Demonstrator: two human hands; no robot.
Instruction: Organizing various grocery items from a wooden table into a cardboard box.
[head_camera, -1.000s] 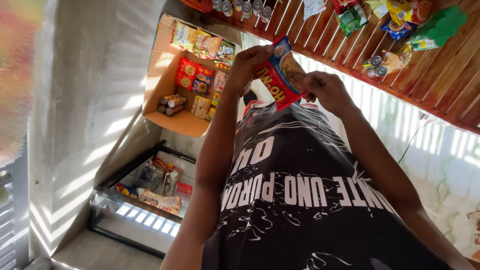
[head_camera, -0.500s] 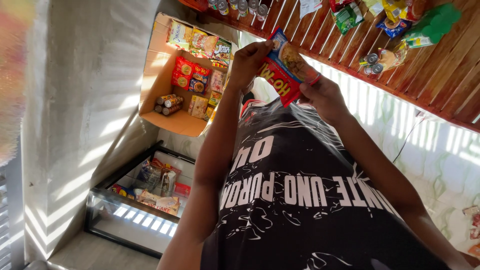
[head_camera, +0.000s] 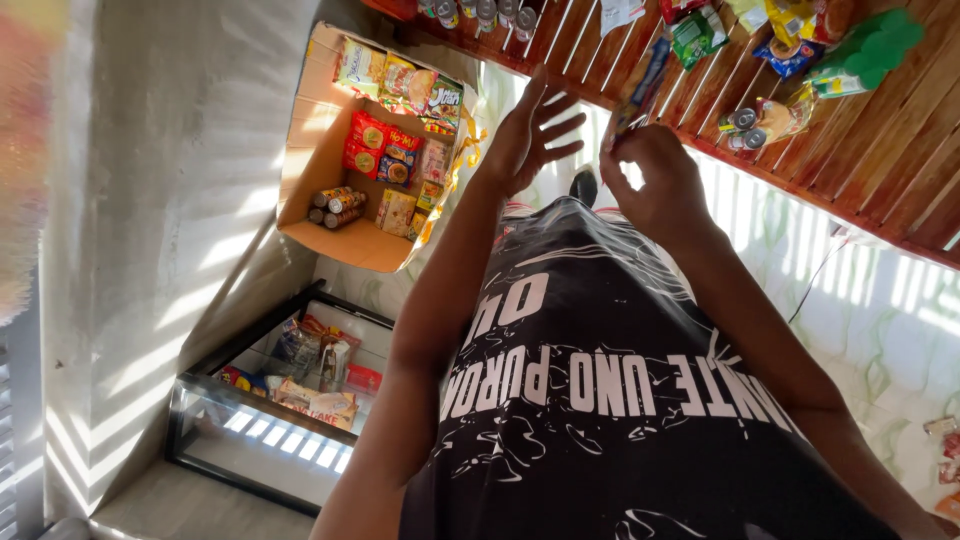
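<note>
**Right hand pinches a snack packet, left hand spread open beside it**

Nearest to the camera is the black shirt with white print (head_camera: 600, 400); it fills the lower middle of the view, and both bare forearms go up from it. The left hand (head_camera: 530, 135) is open, its fingers spread wide and apart, holding nothing; it stays just beside the packet but does not touch it. The right hand (head_camera: 655, 180) is closed in a pinching grip; its fingertips press together on the lower end of a thin snack packet (head_camera: 640, 85), which is seen almost from its edge, with blue and yellow colours. The packet stands up from the right hand, in front of the wooden slatted worktop (head_camera: 900, 160).

To the left and lower, a glass case with a black frame (head_camera: 250, 440) holds several packets; above it, an open cardboard box (head_camera: 330, 230) holds red and yellow snack packs and some small cans. Farther, on the wooden worktop, lie a green packet (head_camera: 695, 35), a green bag (head_camera: 865, 50) and small cans (head_camera: 740, 125); more cans (head_camera: 480, 12) stand at the top edge.
</note>
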